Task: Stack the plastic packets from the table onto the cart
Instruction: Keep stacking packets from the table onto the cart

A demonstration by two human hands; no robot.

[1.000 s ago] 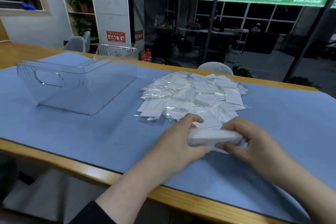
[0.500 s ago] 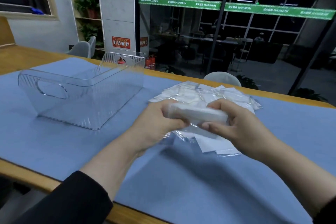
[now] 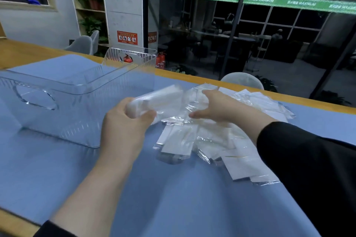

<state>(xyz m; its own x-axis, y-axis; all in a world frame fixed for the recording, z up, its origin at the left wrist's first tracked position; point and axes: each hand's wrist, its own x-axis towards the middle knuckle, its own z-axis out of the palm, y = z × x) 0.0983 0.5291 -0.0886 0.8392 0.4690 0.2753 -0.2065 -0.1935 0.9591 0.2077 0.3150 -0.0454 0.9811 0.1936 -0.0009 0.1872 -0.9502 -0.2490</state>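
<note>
One hand now carries the load: the left hand [image 3: 125,121] grips the gathered stack of white plastic packets [image 3: 154,100], lifted toward the clear plastic bin [image 3: 77,90]. Right hand [image 3: 217,107] has let go, fingers relaxed over the loose packets [image 3: 221,140] beyond. Transfer appears imminent.

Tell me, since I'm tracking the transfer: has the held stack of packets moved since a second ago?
Yes. The stack of packets, gripped by the left hand, has moved left, away from the loose pile toward the clear bin.
</note>
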